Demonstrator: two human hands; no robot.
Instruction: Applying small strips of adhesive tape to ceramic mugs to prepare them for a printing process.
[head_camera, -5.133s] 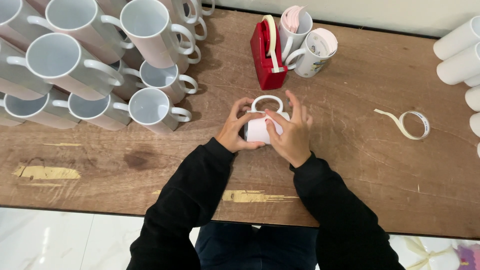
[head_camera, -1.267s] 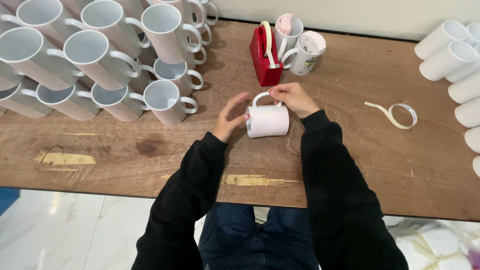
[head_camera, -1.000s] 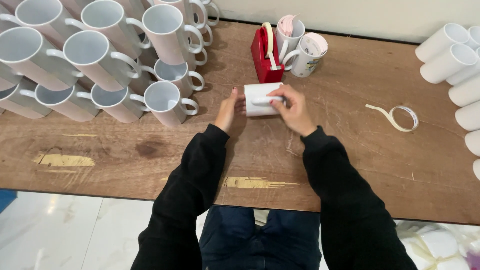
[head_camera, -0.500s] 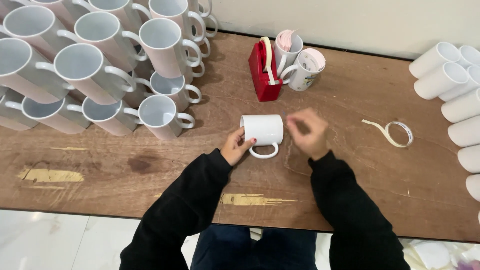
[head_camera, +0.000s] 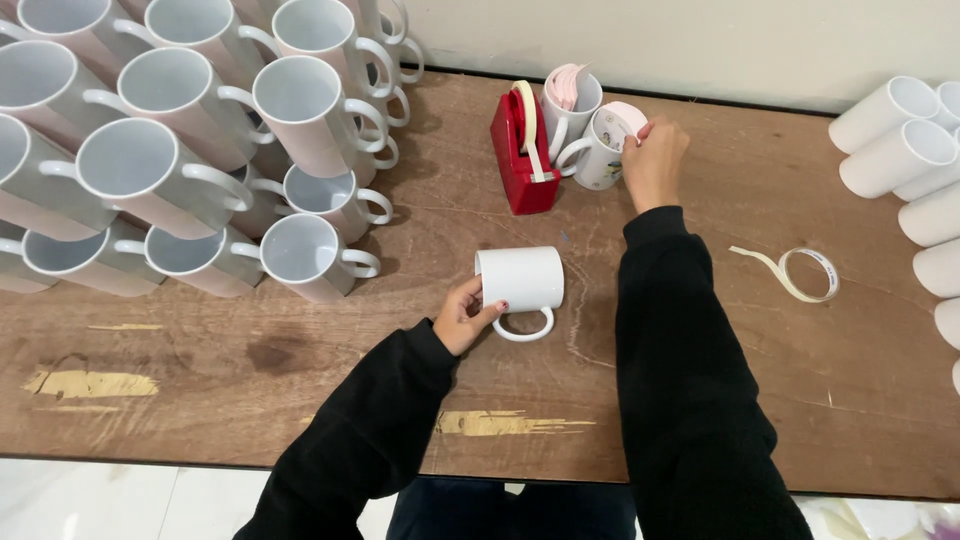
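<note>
Spanning a scuffed wooden table (head_camera: 300, 400) below a pale wall (head_camera: 700, 40), left hand (head_camera: 462, 318) fingers clamp a mug (head_camera: 522, 280).

Bright, even light; soft shadows, sharp focus.

A mug (head_camera: 520, 279) lies on its side at the middle of the table (head_camera: 700, 400). The tape dispenser (head_camera: 522, 150) stands at its twelve o'clock, with two mugs (head_camera: 590, 135) just right of the dispenser. Stacked mugs (head_camera: 180, 160) fill ten o'clock. A tape roll (head_camera: 808, 274) lies at three o'clock, more mugs (head_camera: 900, 150) beyond it.
</note>
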